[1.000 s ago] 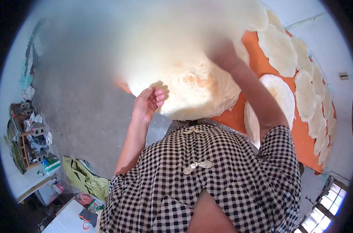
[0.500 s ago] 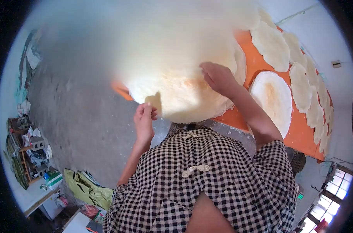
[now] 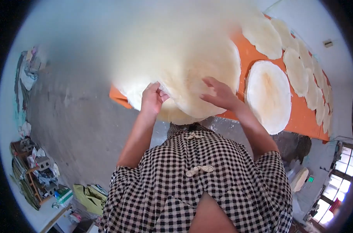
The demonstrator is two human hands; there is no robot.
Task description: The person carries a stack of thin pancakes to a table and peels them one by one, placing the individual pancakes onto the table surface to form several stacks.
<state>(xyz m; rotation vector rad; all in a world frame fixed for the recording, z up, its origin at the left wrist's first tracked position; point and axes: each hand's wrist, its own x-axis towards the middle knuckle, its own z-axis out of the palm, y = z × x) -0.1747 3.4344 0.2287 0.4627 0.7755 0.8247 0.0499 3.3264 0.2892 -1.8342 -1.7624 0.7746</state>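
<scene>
A broad pile of thin, pale flatbreads (image 3: pixel 219 58) lies in front of my body, its far part lost in a hazy blur. My left hand (image 3: pixel 154 98) pinches the near left edge of the top flatbread (image 3: pixel 184 93), which is partly lifted and folded over the one beneath. Over the right part of the same sheet is my right hand (image 3: pixel 220 95), fingers apart and holding nothing. Below the folded edge, a yellowish lower flatbread (image 3: pixel 172 112) shows at the near rim of the pile.
An orange tabletop (image 3: pixel 251 50) carries the pile. To the right stands a second stack of oval flatbreads (image 3: pixel 269 97), with several single flatbreads (image 3: pixel 296 72) spread beyond it. Grey floor (image 3: pixel 79 128) stretches left, towards a cluttered shelf (image 3: pixel 31 171) and a green-yellow sheet (image 3: pixel 89 198).
My left hand has moved up and right, drawing the top flatbread's edge inward. My right hand has come down slightly and its fingers have spread. The view has shifted a little.
</scene>
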